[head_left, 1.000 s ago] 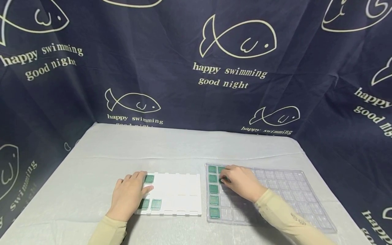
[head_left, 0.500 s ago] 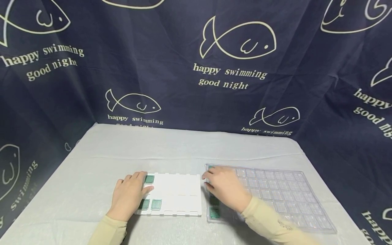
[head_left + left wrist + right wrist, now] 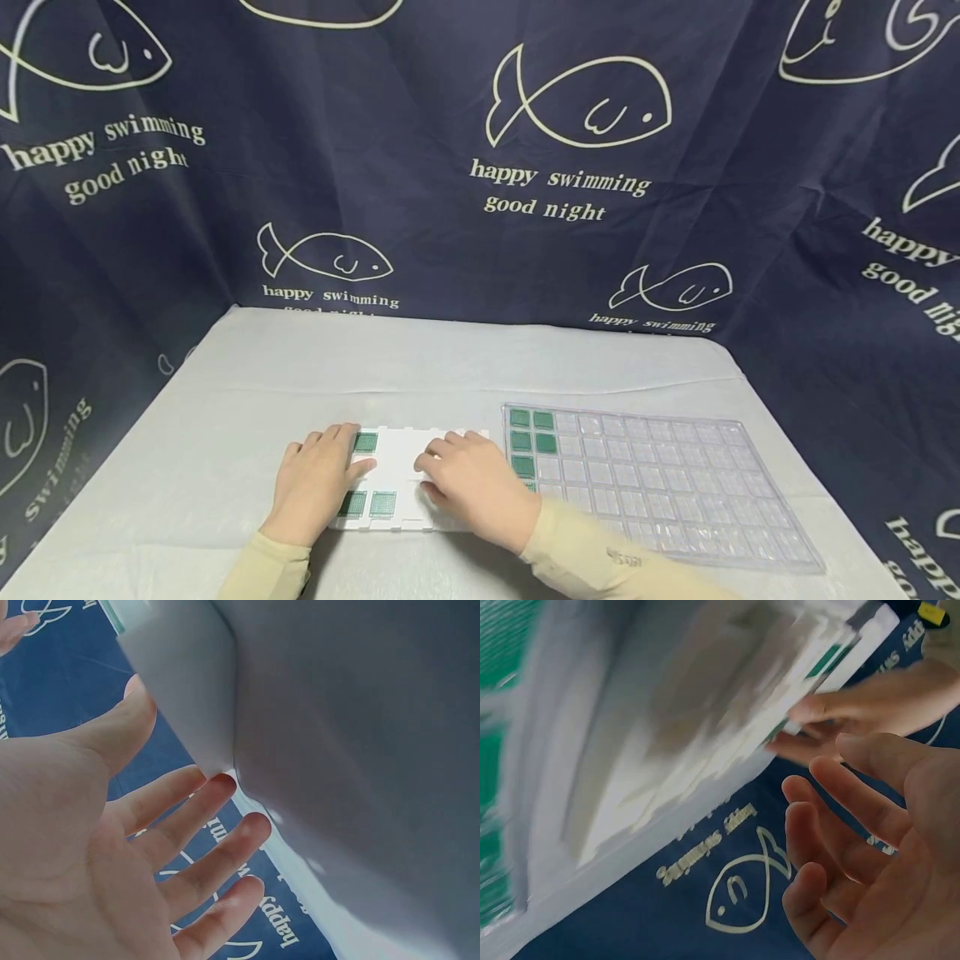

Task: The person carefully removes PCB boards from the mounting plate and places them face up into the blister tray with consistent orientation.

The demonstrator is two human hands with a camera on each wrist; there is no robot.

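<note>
On the table lies a white slotted board bearing green square chips, which look like small circuit boards. My left hand rests on the board's left end, thumb over its top and fingers at the far left corner, covering part of it. Straight, spread fingers of this left hand show in the left wrist view. Over the board's right half is my right hand, fingers loosely bent. Nothing shows between the fingers of this right hand in the right wrist view.
Right of the board lies a clear compartment tray. Green chips fill cells of its left columns; my right hand and sleeve hide its lower left part. A dark blue fish-print curtain surrounds the pale table.
My right hand has moved left from the tray to over the white board. A green chip now shows in the tray's second column, where that hand was. The left hand has stayed put.
</note>
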